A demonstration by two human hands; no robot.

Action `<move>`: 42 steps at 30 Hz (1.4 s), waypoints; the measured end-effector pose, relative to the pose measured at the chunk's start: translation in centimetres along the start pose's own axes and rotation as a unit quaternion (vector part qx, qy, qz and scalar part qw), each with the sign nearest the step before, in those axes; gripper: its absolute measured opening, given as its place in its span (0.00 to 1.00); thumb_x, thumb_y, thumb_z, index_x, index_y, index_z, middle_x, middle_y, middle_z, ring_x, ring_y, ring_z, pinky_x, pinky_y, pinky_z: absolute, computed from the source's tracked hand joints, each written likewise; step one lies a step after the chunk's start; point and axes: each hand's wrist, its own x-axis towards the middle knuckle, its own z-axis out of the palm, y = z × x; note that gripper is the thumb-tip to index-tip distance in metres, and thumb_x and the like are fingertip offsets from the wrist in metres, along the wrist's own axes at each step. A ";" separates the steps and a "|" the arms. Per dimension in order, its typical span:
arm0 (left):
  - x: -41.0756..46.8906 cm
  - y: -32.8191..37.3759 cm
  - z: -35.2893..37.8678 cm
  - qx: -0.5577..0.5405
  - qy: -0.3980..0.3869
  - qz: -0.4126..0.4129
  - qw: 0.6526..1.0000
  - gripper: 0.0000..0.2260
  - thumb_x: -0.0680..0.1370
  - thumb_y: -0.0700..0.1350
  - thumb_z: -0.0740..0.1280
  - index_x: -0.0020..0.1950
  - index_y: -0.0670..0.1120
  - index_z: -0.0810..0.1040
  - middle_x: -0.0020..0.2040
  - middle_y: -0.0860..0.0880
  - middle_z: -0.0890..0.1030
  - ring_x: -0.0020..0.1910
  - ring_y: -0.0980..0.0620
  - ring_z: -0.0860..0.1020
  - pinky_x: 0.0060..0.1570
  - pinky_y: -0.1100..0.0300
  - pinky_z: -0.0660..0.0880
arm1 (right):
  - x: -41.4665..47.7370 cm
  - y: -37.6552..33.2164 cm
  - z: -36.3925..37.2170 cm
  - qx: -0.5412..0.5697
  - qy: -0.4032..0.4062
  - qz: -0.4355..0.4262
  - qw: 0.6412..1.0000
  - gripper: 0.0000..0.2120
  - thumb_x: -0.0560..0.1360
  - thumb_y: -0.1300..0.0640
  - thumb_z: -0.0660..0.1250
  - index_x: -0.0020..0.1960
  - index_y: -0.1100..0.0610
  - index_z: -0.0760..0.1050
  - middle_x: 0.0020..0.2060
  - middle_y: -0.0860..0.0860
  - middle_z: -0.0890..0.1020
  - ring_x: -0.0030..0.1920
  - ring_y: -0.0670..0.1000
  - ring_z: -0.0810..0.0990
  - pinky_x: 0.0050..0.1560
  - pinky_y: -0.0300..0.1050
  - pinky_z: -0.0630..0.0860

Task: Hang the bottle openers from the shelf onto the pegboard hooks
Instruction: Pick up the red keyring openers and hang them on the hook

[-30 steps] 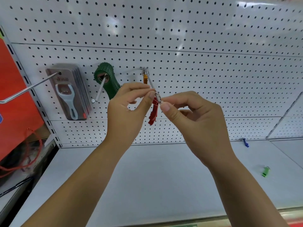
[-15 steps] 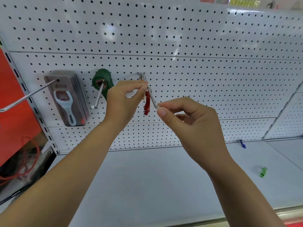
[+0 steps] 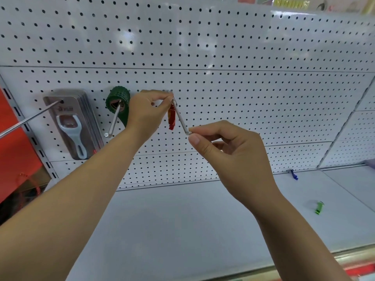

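Red opener (image 3: pixel 171 118) hangs on the hook (image 3: pixel 181 118) between the hands, its ring pinched by the left hand (image 3: pixel 148 112) near the pegboard (image 3: pixel 243 94). Right hand (image 3: pixel 229 153) pinches the hook's tip. Green opener (image 3: pixel 319 207) and blue opener (image 3: pixel 293 175) lie on the shelf (image 3: pixel 203 220), right of both hands.

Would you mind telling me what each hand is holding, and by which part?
The left hand pinches the red bottle opener at its top ring; the right hand pinches the hook by its free tip.
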 end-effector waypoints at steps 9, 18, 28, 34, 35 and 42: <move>0.7 0.0 -0.4 0.027 -0.028 0.005 0.999 0.07 0.80 0.44 0.69 0.53 0.51 0.86 0.52 0.58 0.85 0.62 0.58 0.78 0.54 0.73 0.70 | -0.1 0.0 -0.1 -0.013 -0.007 -0.027 1.000 0.04 0.75 0.58 0.75 0.47 0.50 0.85 0.42 0.44 0.86 0.45 0.46 0.84 0.49 0.35 0.77; 0.3 0.3 -0.7 0.105 -0.030 0.057 0.992 0.08 0.81 0.42 0.68 0.57 0.47 0.86 0.55 0.56 0.84 0.60 0.61 0.77 0.55 0.77 0.68 | 0.2 0.5 -0.2 -0.017 -0.021 -0.040 0.999 0.04 0.75 0.55 0.75 0.49 0.49 0.85 0.44 0.43 0.86 0.48 0.47 0.84 0.51 0.41 0.78; 0.5 0.1 -0.1 0.137 -0.002 0.056 0.989 0.08 0.80 0.42 0.69 0.56 0.47 0.86 0.53 0.58 0.84 0.59 0.55 0.80 0.60 0.67 0.72 | 0.8 1.4 -1.1 -0.019 -0.058 -0.066 0.996 0.05 0.75 0.53 0.74 0.51 0.47 0.83 0.46 0.41 0.84 0.49 0.46 0.83 0.52 0.38 0.77; -2.6 0.2 0.4 0.198 0.042 -0.025 0.979 0.14 0.78 0.39 0.72 0.63 0.42 0.82 0.60 0.52 0.80 0.66 0.50 0.76 0.69 0.59 0.70 | 2.0 4.3 -3.5 -0.117 -0.064 -0.104 0.986 0.13 0.75 0.47 0.73 0.59 0.45 0.81 0.51 0.34 0.81 0.57 0.37 0.78 0.56 0.29 0.71; -3.5 0.4 0.4 0.222 0.034 -0.013 0.974 0.15 0.78 0.39 0.71 0.65 0.41 0.81 0.61 0.51 0.80 0.66 0.47 0.76 0.69 0.57 0.71 | 2.3 5.2 -4.1 -0.137 -0.066 -0.108 0.982 0.14 0.75 0.47 0.72 0.60 0.46 0.80 0.53 0.34 0.80 0.58 0.36 0.76 0.58 0.29 0.70; -11.3 0.3 2.8 0.359 -0.005 -0.041 0.932 0.20 0.80 0.48 0.67 0.70 0.41 0.77 0.69 0.45 0.79 0.69 0.45 0.74 0.71 0.48 0.69 | 3.4 13.5 -8.7 -0.254 -0.112 -0.068 0.958 0.20 0.76 0.48 0.72 0.67 0.50 0.78 0.66 0.43 0.79 0.68 0.45 0.73 0.66 0.34 0.67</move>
